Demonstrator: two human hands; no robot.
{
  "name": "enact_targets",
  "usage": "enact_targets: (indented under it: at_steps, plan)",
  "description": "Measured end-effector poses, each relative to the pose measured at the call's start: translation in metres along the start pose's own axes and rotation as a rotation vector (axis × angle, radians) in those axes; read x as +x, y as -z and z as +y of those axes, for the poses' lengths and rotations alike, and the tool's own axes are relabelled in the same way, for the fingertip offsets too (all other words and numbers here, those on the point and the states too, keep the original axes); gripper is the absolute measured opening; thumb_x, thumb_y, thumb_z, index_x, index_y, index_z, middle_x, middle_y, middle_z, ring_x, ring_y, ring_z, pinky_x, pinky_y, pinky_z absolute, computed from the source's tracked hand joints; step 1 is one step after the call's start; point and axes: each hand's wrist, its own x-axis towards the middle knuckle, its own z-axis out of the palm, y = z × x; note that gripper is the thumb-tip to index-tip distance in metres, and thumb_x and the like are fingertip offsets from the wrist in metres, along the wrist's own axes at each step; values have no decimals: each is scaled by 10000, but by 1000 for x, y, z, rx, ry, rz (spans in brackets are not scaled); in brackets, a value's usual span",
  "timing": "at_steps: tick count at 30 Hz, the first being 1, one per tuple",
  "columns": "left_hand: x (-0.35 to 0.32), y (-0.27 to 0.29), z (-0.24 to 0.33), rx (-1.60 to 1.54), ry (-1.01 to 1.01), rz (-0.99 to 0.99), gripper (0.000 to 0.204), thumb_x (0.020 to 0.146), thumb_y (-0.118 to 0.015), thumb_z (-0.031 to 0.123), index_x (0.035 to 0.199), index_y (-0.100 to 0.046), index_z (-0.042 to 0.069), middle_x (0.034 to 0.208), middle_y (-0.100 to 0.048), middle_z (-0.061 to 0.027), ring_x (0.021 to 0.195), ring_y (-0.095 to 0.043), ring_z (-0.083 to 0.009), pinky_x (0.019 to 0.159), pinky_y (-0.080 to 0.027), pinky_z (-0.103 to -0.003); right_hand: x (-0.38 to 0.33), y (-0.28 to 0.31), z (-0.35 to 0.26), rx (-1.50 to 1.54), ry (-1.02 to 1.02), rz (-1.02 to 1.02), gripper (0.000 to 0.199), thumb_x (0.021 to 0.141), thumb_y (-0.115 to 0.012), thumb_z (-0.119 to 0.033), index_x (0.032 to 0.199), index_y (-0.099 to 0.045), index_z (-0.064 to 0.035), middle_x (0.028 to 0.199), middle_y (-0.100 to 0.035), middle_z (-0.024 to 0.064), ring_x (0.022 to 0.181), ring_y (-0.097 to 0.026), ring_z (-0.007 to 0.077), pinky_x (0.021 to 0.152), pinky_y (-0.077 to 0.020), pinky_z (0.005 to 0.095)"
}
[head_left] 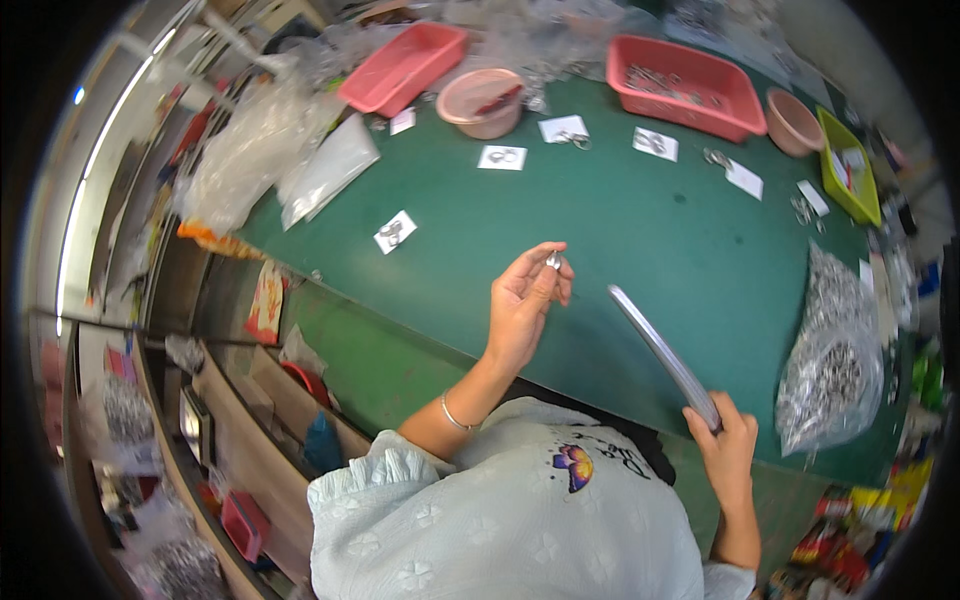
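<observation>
Near the front edge of the green table, my left hand [527, 300] is raised and pinches a small shiny silver ring [553, 260] between thumb and fingers. To its right, my right hand [722, 432] is wrapped round the thick end of a ring mandrel [660, 350], a long tapered metal rod. The mandrel slants up and left, its thin tip pointing towards my left hand. Ring and mandrel are apart. My fingers hide part of the ring and the mandrel's lower end.
Small white cards [502, 158] with silver rings lie in a loose arc on the green table [600, 220]. Behind them stand pink trays [680, 112] and a round pink tub [480, 125]. At right sits a clear bag of silver pieces [835, 370]; plastic bags [265, 150] lie at left.
</observation>
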Motion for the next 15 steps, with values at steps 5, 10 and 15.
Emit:
enact_targets:
  at_steps: [5, 10, 15]
  plan:
    - [15, 109, 18, 1127, -194, 468, 347, 794, -625, 48, 1119, -513, -3, 859, -654, -124, 757, -618, -199, 676, -465, -289, -6, -18, 24, 8, -85, -24, 205, 749, -708, -153, 785, -579, 3, 509, -440, 135, 406, -389, 235, 424, -341, 317]
    - [31, 210, 40, 1654, -376, 630, 295, 734, -675, 39, 1008, -565, 31, 827, -601, -139, 785, -581, -286, 712, -447, -378, -8, -31, 31, 17, -145, -64, 201, 751, -701, -148, 794, -590, 14, 511, -398, 103, 436, -340, 163, 427, -321, 305]
    - [55, 240, 31, 1778, -277, 492, 296, 704, -692, 94, 984, -607, 48, 1074, -534, -104, 1049, -477, -292, 857, -377, -413, -9, -40, 31, 41, -179, -77, 203, 752, -702, -150, 810, -605, 18, 507, -405, 90, 441, -344, 148, 429, -323, 302]
